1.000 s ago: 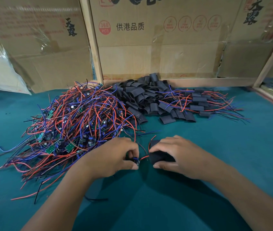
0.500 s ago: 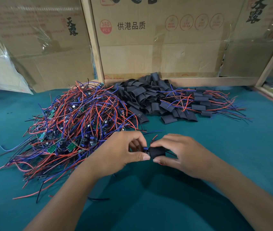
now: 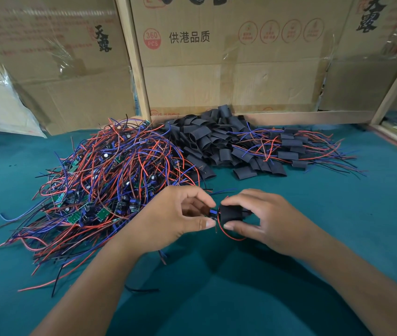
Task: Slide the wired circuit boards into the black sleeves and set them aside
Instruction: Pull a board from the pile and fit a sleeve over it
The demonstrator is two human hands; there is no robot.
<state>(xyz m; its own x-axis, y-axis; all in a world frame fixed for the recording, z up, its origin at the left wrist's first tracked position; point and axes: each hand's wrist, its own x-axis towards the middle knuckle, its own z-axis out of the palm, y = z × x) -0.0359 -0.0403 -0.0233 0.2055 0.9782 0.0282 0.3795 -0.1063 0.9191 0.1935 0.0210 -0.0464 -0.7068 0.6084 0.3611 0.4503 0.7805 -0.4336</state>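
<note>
1. Presently the left hand [image 3: 173, 214] pinches a wired circuit board [image 3: 213, 213] between thumb and forefinger; the right hand [image 3: 260, 214] grips a black sleeve [image 3: 231, 212], board end at its mouth.
2. Judged light; sleeve soft and collapsible, board stiff, wires [image 3: 226, 235] springy. Hold the board by its edges and the sleeve near its opening.
3. Containers: only cardboard boxes [image 3: 229, 69] behind the table [image 3: 338, 226]; contents not visible.

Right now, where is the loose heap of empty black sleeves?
In the head view, the heap of empty black sleeves lies at the table's far centre, against the cardboard box, right of the tangled red-and-blue wire pile.
</note>
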